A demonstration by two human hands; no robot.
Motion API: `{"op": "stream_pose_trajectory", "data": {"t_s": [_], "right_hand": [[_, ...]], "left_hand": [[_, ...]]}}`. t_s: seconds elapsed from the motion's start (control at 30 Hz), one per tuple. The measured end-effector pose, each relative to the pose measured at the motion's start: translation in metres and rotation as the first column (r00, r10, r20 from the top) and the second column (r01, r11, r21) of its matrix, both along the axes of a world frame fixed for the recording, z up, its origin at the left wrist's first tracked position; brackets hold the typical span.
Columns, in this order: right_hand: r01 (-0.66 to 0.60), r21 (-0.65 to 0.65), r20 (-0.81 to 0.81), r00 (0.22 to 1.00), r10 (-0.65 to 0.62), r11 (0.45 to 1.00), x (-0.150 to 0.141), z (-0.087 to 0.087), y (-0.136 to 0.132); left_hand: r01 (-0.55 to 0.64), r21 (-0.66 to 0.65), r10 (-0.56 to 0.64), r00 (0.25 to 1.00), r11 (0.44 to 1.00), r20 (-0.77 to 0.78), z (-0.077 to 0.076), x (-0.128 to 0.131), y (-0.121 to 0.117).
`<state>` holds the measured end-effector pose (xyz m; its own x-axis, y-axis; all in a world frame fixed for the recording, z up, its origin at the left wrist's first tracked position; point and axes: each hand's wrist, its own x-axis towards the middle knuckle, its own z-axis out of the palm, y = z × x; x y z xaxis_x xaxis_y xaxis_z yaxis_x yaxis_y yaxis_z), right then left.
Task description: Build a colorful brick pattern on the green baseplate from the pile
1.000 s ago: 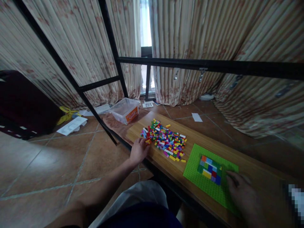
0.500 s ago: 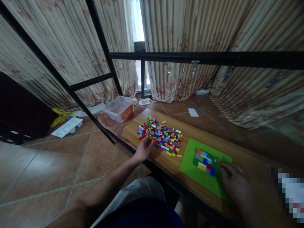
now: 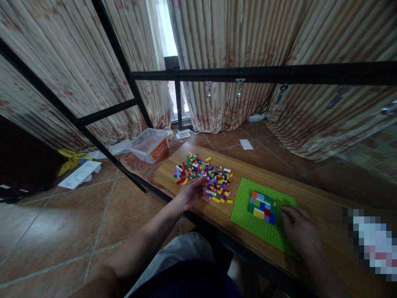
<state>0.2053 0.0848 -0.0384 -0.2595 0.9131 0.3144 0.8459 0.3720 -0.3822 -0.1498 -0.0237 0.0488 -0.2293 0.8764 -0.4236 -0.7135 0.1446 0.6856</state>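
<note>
My left hand [image 3: 190, 194] reaches over the near edge of a loose pile of small coloured toy bricks [image 3: 214, 176], its fingers stretched out and slightly apart. No brick shows clearly in it. My right hand [image 3: 300, 227] hovers at the right side of a green baseplate [image 3: 248, 229], thumb and fingers curled together. Whatever they may hold is hidden. On the baseplate lies a rectangular patch of joined bricks [image 3: 262, 207], in orange, blue, white, yellow, red and green, just left of my right fingertips.
The bricks and baseplate are on a long wooden board [image 3: 186, 153]. Beyond its far left end stands a clear plastic box [image 3: 149, 145] with an orange label. A black metal rail [image 3: 217, 75] crosses in front of striped curtains. White paper [image 3: 246, 144] lies on the tiled floor.
The whole view has shifted a little, so things appear further left. My left hand has moved slightly right along the pile, and its fingers have straightened. My right hand stays beside the brick patch.
</note>
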Motion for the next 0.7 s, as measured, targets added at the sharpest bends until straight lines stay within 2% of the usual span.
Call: {"op": "stream_pose_trajectory", "data": {"t_s": [0.17,0.33,0.43,0.7], "right_hand": [[0.005,-0.001,0.013,1.000,-0.005,1.000,-0.0003,0.0007,-0.0002],[-0.008,0.002,0.007,1.000,0.008,1.000,0.0000,-0.0008,0.0006],[0.000,0.002,-0.007,1.000,0.000,1.000,-0.0006,-0.0008,0.0003],[0.001,0.029,-0.003,1.000,-0.001,1.000,-0.0014,-0.0005,-0.0008]], "left_hand": [[0.026,0.002,-0.026,0.997,1.000,-0.070,-0.0026,0.0024,-0.0014],[0.029,-0.022,-0.034,0.966,0.999,-0.257,-0.0036,0.0016,-0.0053],[0.068,-0.056,-0.079,0.968,0.996,-0.239,-0.0034,0.0003,-0.0061],[0.078,-0.091,-0.088,0.990,0.993,-0.106,-0.0042,0.0021,-0.0068]]}}
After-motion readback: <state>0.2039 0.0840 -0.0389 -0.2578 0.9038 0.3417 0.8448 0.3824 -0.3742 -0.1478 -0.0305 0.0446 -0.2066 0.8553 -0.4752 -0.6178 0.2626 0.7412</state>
